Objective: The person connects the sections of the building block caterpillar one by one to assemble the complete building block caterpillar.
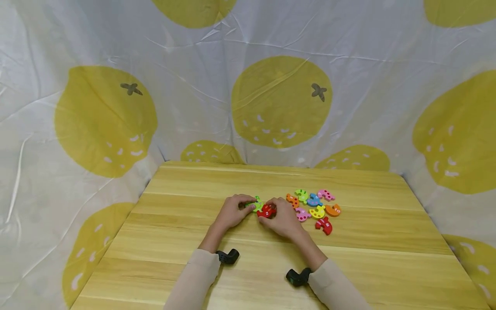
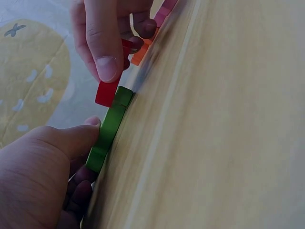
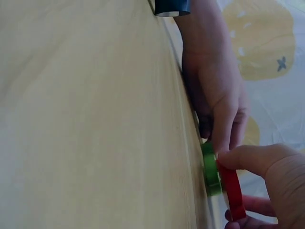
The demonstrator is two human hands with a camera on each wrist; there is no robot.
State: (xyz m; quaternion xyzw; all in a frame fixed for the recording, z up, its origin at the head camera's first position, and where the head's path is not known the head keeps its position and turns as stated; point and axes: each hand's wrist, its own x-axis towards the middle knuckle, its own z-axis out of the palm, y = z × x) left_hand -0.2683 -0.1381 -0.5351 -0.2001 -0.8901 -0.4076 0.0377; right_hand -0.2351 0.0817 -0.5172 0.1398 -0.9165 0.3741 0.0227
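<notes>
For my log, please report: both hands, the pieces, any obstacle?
Left hand holds green piece. Right hand pinches red piece, raised off table. No obstacle visible between pieces.

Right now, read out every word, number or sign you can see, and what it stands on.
"2": red curved piece in the right hand.
"10": rightmost orange curved piece.
"4": nearer pink curved piece.
"8", probably: loose red curved piece.
Too small to read: marks on the other pieces.

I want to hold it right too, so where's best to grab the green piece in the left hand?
I'd pinch the green piece by its left end, coming from the left, as the left hand does. Its thick side edge gives something to squeeze, and the red piece crowds its right end.
</notes>
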